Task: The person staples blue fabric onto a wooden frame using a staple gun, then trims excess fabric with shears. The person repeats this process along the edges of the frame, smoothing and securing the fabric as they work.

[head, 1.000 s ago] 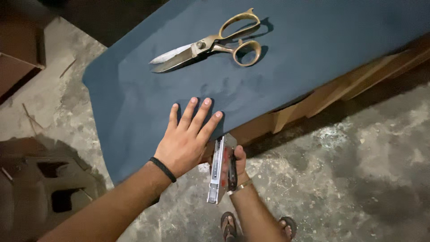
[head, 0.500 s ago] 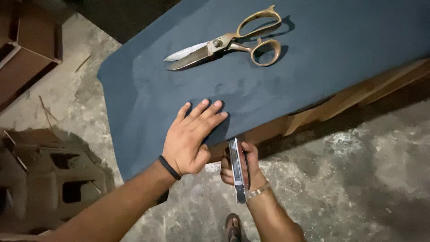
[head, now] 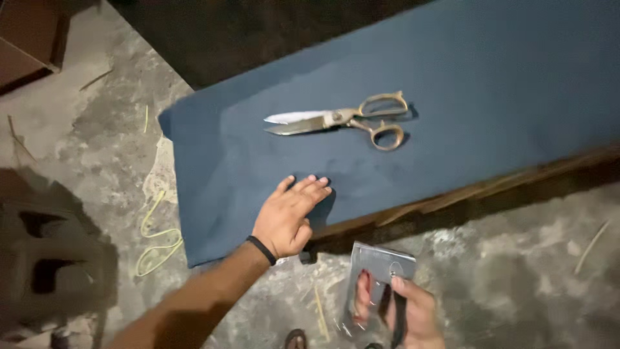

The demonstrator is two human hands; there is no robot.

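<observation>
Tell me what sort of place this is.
Probably an upholstery or furniture workshop: dark blue fabric stretched over a wooden frame, large tailor's scissors lying on it, a metal staple gun in the right hand, and a rough concrete floor.

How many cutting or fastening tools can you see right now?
2. Large scissors lie on the blue fabric, apart from the left hand pressing on it. A metal staple gun is in the right hand below the edge.
</observation>
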